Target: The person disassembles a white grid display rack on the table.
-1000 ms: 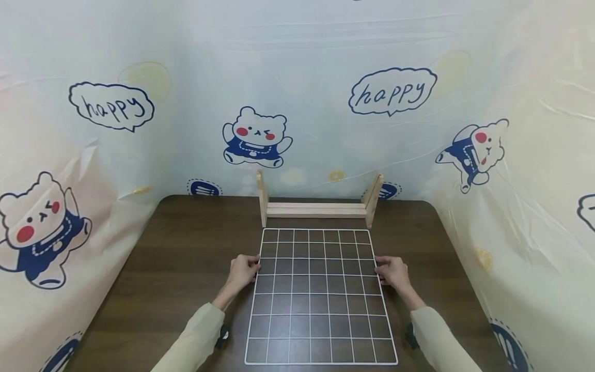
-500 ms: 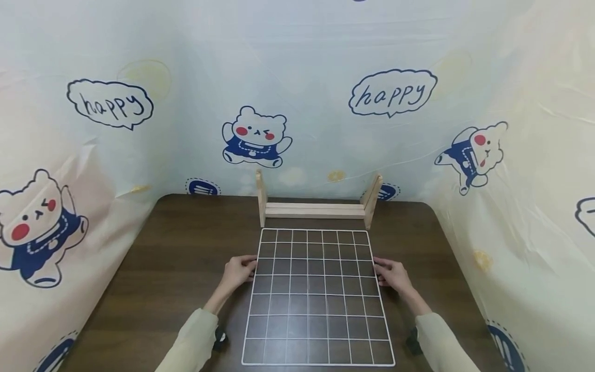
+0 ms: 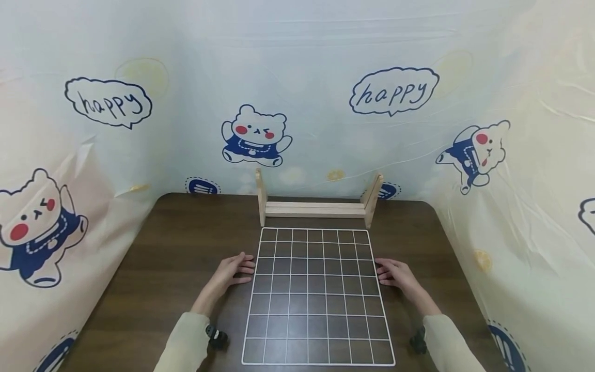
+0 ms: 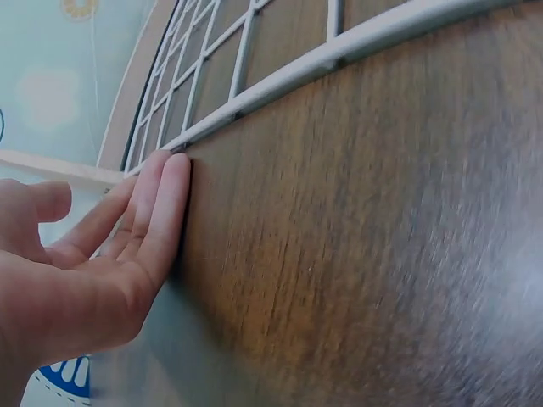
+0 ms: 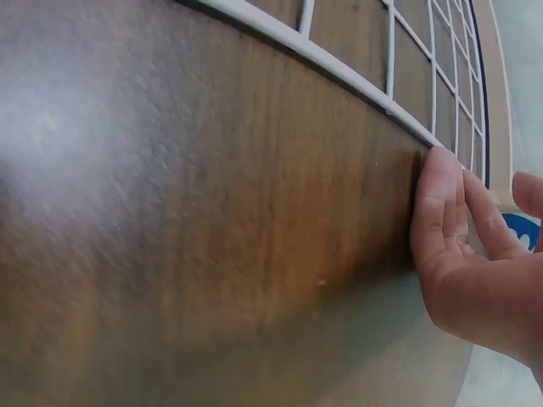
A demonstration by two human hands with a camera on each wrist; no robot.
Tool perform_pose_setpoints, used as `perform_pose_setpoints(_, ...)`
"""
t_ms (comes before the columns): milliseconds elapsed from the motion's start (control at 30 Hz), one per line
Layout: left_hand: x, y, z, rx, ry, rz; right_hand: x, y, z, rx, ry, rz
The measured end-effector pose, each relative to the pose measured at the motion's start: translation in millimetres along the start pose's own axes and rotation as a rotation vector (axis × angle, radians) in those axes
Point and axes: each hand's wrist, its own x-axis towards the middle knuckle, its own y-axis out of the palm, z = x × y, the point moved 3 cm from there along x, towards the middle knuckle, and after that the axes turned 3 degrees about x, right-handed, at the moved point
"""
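Note:
A white wire grid panel (image 3: 307, 294) lies flat on the dark brown table, its long sides running away from the person. Beside its left edge is my left hand (image 3: 231, 271), fingers loosely extended with the tips close to the wire. The left wrist view shows the thumb apart from these fingers (image 4: 170, 199), nothing between them. On the opposite side, my right hand (image 3: 397, 274) has its fingertips right at the grid's right edge. Its fingers (image 5: 437, 199) are relaxed in the right wrist view, the thumb held away from them.
A pale wooden stand (image 3: 316, 210) with two upright side pieces and a crossbar stands just beyond the grid's far edge. The brown table (image 3: 176, 248) extends to both sides. A printed cloth (image 3: 321, 62) with cartoon bears hangs around the back and sides.
Both hands have loosened from pinching the grid's edges; the left has drawn slightly outward and its fingers have spread. The grid shifted a little to the left in view, then stayed put.

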Motion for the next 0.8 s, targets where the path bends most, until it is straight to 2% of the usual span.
perform_pose_setpoints(167,-5.3,-3.0,0.8,-0.091,0.031,0.043,-0.3,1,-2,0.090,-0.035,0.015)
perform_pose_setpoints(333,-19.3,-1.4,1.6,-0.181,0.068,0.063,-10.2,1,-4,0.175,-0.038,0.057)
perform_pose_setpoints(433,-31.8,2.5,-1.5,-0.154,0.148,0.016,-22.3,4,-4,0.097,-0.082,0.013)
perform_pose_setpoints(500,-42.1,6.4,-5.0,-0.071,0.245,-0.047,-32.9,9,-2,-0.025,-0.160,-0.042)
perform_pose_setpoints(633,-63.1,17.9,-13.6,0.250,0.465,-0.247,-57.6,24,8,-0.360,-0.404,-0.209)
perform_pose_setpoints(700,-71.9,26.1,-18.0,0.404,0.564,-0.330,-69.5,33,14,-0.473,-0.525,-0.286)
perform_pose_setpoints(800,-81.8,38.6,-24.0,0.591,0.690,-0.425,-82.1,48,21,-0.601,-0.654,-0.364)
